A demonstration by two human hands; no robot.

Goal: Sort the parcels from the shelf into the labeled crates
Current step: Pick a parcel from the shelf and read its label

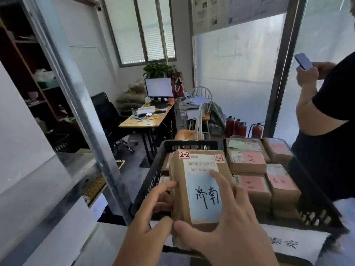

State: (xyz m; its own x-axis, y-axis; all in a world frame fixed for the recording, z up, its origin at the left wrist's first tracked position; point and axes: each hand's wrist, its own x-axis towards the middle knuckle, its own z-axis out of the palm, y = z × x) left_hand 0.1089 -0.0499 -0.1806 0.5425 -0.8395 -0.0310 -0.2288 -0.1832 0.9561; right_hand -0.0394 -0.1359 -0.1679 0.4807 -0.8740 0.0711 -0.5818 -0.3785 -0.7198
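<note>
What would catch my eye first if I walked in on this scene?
Probably the cardboard parcel in the lower middle, held by the left hand and right hand, with black handwriting on its pale blue label. Just right of it, a black crate is packed with pink-labelled boxes. At the far right edge, another person holds up a phone.

1. The left hand (153, 214) is bare: no glove, ring or watch shows on it.
2. The left forearm (132, 250) is bare too, with no sleeve or cuff reaching into view down to the lower edge of the picture.
3. The right hand (228, 227) is likewise uncovered, its fingers without rings and its nails short and plain.
4. The right wrist (255, 256) carries no band or strap.
</note>
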